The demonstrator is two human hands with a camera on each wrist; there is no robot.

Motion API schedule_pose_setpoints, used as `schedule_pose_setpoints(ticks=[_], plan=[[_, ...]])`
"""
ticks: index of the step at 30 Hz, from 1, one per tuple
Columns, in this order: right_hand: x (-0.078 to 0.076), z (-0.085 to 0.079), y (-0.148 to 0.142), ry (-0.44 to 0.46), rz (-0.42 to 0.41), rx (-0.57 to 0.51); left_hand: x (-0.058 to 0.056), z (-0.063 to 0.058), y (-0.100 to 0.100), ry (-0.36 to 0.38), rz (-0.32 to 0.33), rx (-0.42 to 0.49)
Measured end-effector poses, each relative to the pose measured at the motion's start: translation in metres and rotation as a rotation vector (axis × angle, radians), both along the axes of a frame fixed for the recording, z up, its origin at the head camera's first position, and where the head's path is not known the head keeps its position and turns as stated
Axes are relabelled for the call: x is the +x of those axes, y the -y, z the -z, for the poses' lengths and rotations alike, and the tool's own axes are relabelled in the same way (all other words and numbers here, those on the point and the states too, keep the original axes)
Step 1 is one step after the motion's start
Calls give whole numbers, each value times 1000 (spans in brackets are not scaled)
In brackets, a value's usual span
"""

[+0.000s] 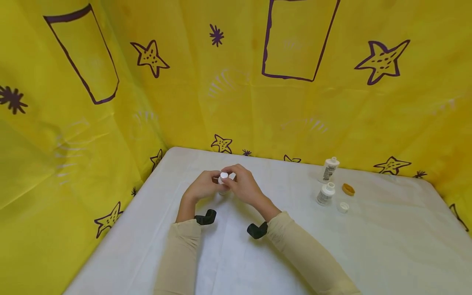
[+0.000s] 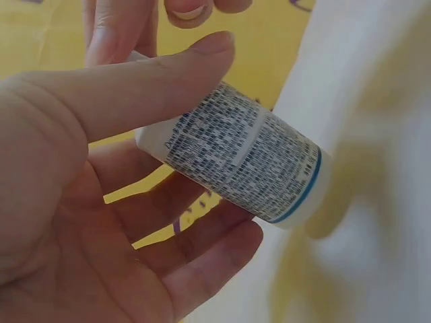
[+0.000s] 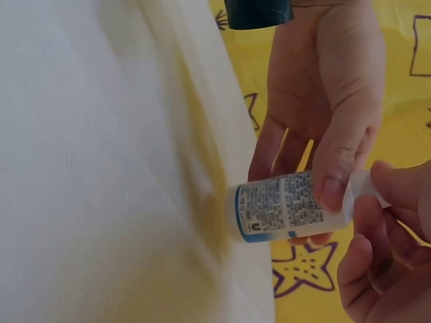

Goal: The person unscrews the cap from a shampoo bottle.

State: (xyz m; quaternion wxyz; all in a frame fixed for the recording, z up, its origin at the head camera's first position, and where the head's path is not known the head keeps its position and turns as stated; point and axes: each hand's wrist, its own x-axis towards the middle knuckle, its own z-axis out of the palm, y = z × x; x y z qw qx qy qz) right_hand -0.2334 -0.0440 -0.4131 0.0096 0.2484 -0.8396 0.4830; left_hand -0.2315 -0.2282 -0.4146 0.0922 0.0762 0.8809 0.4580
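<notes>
A small white bottle [image 2: 246,158] with dense dark print and a blue band near its base is held in my left hand [image 1: 200,186], thumb across its label and fingers behind it. In the right wrist view the bottle lies nearly sideways in the picture. At its top, the thumb and fingers of my right hand [image 1: 246,188] pinch the white cap [image 3: 367,187], which sits at the bottle's neck. Fingers cover part of the cap, and whether it is loose cannot be told. In the head view both hands meet over the white table [image 1: 236,250].
To the right stand two uncapped white bottles, a taller one [image 1: 330,169] at the back and a shorter one [image 1: 326,194] before it. An orange cap [image 1: 348,189] and a white cap [image 1: 343,207] lie beside them. Yellow patterned cloth [image 1: 206,110] rises behind the table.
</notes>
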Motion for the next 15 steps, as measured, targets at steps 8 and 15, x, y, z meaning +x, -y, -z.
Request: schedule_pose_setpoints(ticks=[8,15], plan=[[7,-3,-39,-10,83,-56,-1,-1,-39,-51,76,17],[13,-5,-64,-56,102,-53,4,-3,-59,-70,125,55]])
